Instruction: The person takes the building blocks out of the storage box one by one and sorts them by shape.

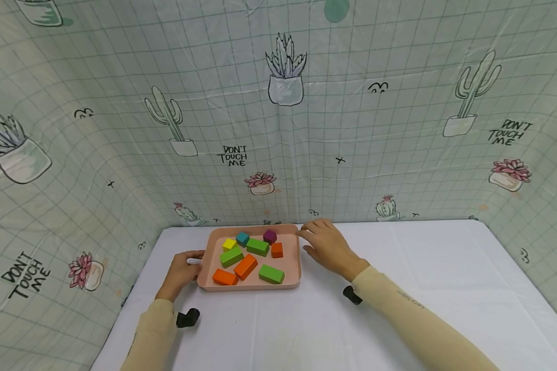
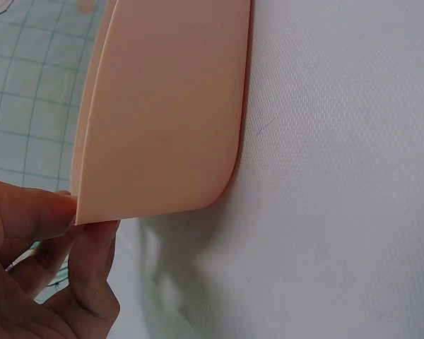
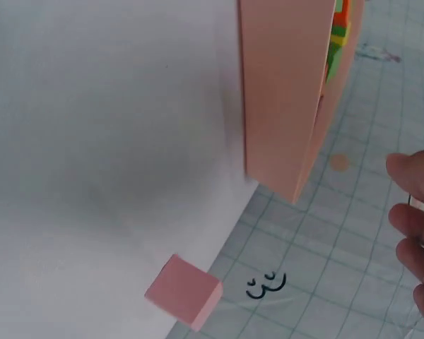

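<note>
A pink tray with a raised rim holds green, orange, yellow, blue and purple blocks, such as the long green block and the purple block. My left hand grips the tray's left side; in the left wrist view its thumb and fingers pinch the rim. By the tray's far right corner is my right hand, fingers loosely spread and holding nothing. The right wrist view has those fingers apart from the tray's side wall. A small pink block lies on the table there, hidden in the head view.
A white cloth covers the table. Behind and beside it hangs a grid-patterned curtain printed with cacti and words. Black wrist straps' camera parts stick out beneath both sleeves.
</note>
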`<act>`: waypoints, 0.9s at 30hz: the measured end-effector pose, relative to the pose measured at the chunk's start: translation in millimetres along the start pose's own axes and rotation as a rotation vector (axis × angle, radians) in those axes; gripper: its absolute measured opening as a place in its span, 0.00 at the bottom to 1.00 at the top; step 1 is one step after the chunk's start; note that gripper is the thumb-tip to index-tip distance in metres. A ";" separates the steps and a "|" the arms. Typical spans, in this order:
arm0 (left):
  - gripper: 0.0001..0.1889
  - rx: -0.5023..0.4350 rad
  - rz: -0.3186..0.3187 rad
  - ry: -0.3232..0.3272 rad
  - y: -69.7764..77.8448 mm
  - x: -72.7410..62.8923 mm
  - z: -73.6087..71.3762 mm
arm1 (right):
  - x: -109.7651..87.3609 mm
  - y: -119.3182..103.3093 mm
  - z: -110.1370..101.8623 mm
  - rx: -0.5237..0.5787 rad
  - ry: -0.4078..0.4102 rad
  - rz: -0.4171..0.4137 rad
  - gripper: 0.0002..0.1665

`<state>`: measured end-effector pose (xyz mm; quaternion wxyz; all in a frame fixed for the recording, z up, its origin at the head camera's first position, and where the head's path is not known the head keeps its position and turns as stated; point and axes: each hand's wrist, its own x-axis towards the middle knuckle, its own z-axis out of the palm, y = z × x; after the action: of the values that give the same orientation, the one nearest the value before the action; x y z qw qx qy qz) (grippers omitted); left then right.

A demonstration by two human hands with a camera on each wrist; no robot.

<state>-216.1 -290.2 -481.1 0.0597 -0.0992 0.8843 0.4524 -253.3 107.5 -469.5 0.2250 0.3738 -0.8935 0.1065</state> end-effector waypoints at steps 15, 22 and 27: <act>0.25 0.003 -0.029 0.002 4.4 0.2 1.6 | 6.8 -17.1 7.1 0.074 -0.084 -0.149 0.25; 0.25 -0.007 -0.024 0.001 4.5 -0.3 1.3 | 9.9 -23.9 12.6 0.042 -0.159 -0.212 0.26; 0.25 0.003 -0.019 0.004 2.8 -1.4 1.0 | 11.0 -30.6 17.1 0.038 -0.172 -0.258 0.25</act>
<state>-215.4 -287.6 -479.1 0.0624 -0.1086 0.8840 0.4504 -243.7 73.2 -478.5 0.1522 0.4974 -0.8519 0.0610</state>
